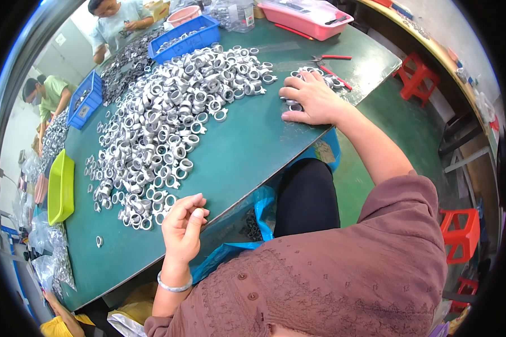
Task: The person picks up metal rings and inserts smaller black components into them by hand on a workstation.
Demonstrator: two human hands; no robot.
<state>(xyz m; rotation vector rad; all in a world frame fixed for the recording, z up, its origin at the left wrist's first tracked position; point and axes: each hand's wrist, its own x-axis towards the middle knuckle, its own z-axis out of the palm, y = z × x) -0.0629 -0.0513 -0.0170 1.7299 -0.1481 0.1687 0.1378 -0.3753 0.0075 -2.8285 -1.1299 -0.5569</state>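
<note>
Silver-grey metal rings with small lugs lie in a large heap (pixel 168 123) on the green tabletop (pixel 236 149). My right hand (pixel 315 100) rests palm down, fingers apart, over a smaller pile of metal rings (pixel 336 82) near the table's right edge. Part of that pile is hidden beneath the palm. By the near edge, just right of the big heap's lower end, my left hand (pixel 184 226) is closed, its fingers curled toward the thumb. Whether anything small sits between them is hidden. A light bracelet circles that wrist.
Red-handled pliers (pixel 334 57) lie beyond my right hand. Blue bins (pixel 188 40), a pink tray (pixel 306 19) and a lime-green tray (pixel 60 188) stand around the heap. Blue plastic bags (pixel 264 210) hang under the near edge. Two people work at the far left; red stools (pixel 416 77) stand right.
</note>
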